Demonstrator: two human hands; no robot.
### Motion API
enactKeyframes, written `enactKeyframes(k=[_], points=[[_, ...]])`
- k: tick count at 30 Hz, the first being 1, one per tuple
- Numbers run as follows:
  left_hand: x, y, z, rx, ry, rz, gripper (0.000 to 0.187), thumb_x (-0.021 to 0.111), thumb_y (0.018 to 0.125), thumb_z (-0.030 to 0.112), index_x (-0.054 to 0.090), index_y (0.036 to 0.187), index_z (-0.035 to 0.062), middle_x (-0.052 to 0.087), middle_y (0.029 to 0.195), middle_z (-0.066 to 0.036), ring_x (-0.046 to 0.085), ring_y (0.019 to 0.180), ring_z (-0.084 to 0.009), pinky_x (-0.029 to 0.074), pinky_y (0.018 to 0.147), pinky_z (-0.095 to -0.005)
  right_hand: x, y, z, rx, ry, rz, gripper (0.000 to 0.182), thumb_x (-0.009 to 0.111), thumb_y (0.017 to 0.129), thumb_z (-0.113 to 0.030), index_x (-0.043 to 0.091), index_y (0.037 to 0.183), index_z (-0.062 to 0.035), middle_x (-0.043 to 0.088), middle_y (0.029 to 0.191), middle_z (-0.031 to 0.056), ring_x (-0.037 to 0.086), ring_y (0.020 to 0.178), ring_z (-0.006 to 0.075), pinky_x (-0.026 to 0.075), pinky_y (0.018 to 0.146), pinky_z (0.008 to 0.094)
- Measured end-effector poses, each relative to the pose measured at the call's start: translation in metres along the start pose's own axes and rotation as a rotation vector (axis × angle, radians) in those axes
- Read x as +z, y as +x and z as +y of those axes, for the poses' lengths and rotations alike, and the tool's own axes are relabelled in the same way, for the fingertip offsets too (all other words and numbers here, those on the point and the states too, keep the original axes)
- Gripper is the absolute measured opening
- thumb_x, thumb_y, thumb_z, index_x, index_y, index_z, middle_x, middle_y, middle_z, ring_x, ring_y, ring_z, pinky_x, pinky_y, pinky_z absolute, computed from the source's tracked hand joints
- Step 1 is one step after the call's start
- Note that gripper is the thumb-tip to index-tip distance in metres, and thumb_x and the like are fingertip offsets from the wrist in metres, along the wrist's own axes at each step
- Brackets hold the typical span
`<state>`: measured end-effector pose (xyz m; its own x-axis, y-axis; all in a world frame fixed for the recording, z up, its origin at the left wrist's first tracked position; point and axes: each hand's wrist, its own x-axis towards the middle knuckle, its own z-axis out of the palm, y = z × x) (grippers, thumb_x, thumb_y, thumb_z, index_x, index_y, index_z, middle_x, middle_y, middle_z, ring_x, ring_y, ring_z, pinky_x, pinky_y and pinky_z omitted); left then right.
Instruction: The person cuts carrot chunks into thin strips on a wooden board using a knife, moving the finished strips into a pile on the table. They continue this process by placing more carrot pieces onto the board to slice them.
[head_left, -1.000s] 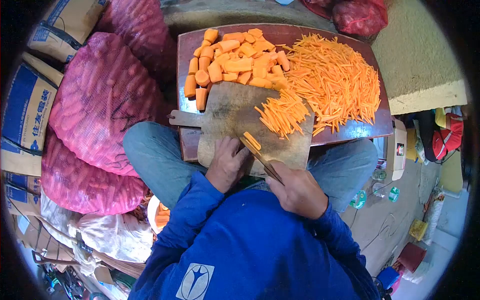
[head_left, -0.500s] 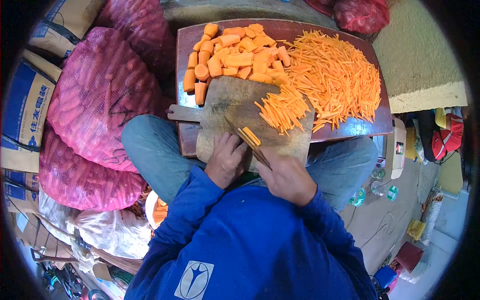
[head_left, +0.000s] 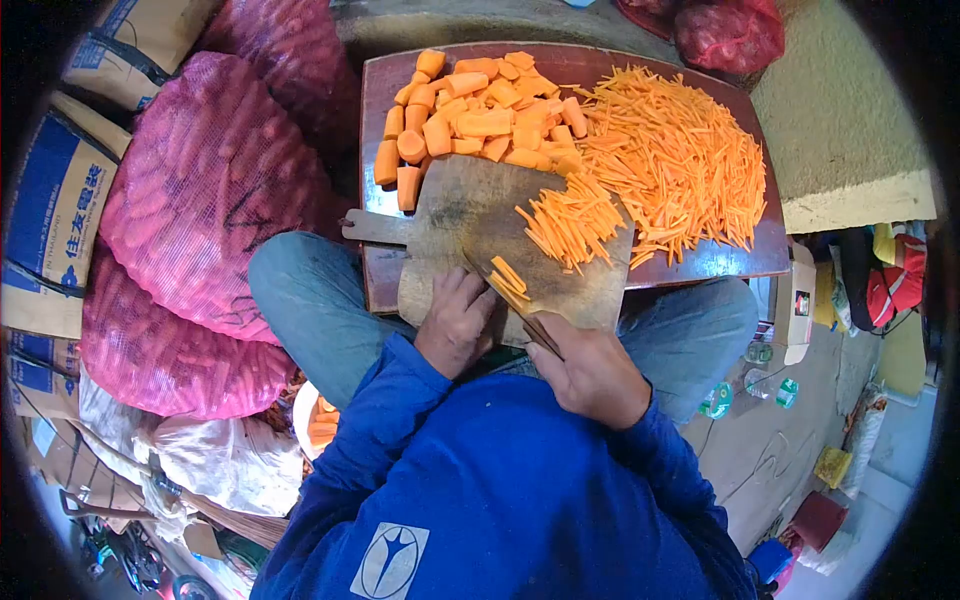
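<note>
A worn wooden cutting board [head_left: 455, 205] with a short handle rests on the near edge of a low reddish table [head_left: 700, 262]. My right hand [head_left: 595, 375] is wrapped round the handle of a knife [head_left: 543, 336], its blade slanting up to the left over the board. Beside the blade lie a few fresh carrot sticks [head_left: 511, 280]. My left hand [head_left: 457, 322] is closed, fingers curled down on the board against the blade's left side; whatever lies under them is hidden. A small heap of carrot sticks [head_left: 572, 222] sits at the board's right.
Peeled carrot chunks [head_left: 485, 122] cover the table's back left, and a large pile of carrot sticks [head_left: 680, 165] its right. Pink mesh sacks [head_left: 215, 200] stand at left, near a white bucket [head_left: 306, 420] with carrot pieces. Plastic bottles [head_left: 716, 400] are on the floor at right.
The knife and my right hand have shifted slightly right and down, with the cut sticks moving along beside the blade. My left hand stays nearly in place. The whole view has shifted a little.
</note>
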<state>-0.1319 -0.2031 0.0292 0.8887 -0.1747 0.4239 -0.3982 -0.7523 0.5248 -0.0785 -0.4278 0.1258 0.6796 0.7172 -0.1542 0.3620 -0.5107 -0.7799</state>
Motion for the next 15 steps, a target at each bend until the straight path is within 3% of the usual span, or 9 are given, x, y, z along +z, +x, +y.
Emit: enactKeyframes(k=[15], points=[[0.0,0.002,-0.002,0.02,-0.009,0.012,0.057,0.077,0.064,0.0,0.069,0.12,-0.0034,0.062,0.115,-0.016,0.057,0.102,-0.0381,0.044,0.087,-0.0486,0.006,0.012,0.003,0.029,-0.055,-0.013,0.031,0.064,0.105,-0.028,0.058,0.123,-0.0032,0.071,0.084,0.0318,0.07,0.081,0.0551,0.053,0.072,0.0661]])
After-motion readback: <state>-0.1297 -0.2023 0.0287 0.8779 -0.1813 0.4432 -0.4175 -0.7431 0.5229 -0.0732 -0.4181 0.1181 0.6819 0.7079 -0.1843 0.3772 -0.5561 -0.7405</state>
